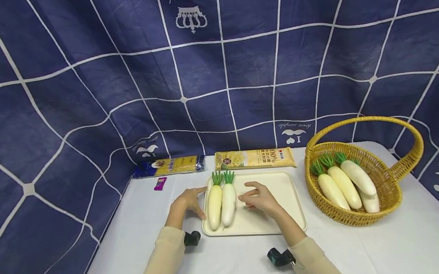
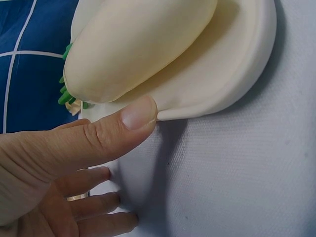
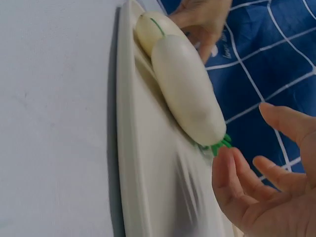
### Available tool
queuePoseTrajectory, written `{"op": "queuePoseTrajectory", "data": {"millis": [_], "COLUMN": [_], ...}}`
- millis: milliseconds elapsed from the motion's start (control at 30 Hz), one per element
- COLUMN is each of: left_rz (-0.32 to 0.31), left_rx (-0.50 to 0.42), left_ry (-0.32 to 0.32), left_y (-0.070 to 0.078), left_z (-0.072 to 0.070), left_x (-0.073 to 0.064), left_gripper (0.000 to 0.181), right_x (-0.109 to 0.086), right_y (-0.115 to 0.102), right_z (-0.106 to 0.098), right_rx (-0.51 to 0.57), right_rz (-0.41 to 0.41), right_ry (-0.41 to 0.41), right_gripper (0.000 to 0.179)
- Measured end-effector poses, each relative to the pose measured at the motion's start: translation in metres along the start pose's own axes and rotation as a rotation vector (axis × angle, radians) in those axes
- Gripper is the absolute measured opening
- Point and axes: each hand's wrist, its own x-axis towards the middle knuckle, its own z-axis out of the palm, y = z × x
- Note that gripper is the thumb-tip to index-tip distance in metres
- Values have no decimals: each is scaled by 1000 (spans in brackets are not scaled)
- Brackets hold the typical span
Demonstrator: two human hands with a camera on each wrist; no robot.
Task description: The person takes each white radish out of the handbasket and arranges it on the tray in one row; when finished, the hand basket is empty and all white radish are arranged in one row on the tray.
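Two white radishes with green tops, a yellowish one [image 1: 215, 206] and a whiter one [image 1: 228, 203], lie side by side at the left of a cream tray [image 1: 266, 185]. My left hand [image 1: 189, 201] is at the tray's left edge. In the left wrist view its thumb [image 2: 138, 114] touches the rim, and the other fingers extend loosely below with nothing in them. Over the tray, right of the whiter radish, my right hand [image 1: 261, 198] hovers with loosely bent fingers. The right wrist view shows that hand [image 3: 276, 192] holding nothing, apart from the radish.
A wicker basket [image 1: 317, 198] with a tall handle stands at the right, with several white radishes [image 1: 345, 186] inside. Behind the tray lie a yellow pasta packet [image 1: 255, 159] and a blue-and-yellow packet [image 1: 170, 166]. A small purple sweet [image 1: 160, 184] lies at the left.
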Motion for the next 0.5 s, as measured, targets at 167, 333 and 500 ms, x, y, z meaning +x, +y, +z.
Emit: {"op": "queuePoseTrajectory", "data": {"millis": [167, 333, 500], "left_rz": [-12, 0, 3], "left_rx": [-5, 3, 11], "left_ry": [-6, -1, 1], "left_y": [0, 0, 0], "left_z": [1, 1, 1], "left_x": [0, 0, 0], "left_gripper": [108, 109, 109], "right_x": [-11, -24, -36], "right_y": [1, 1, 1], "right_z": [-14, -31, -47], "right_rx": [31, 19, -5], "right_rz": [-47, -48, -62], "right_ry": [-17, 1, 10], "right_gripper": [59, 58, 59]}}
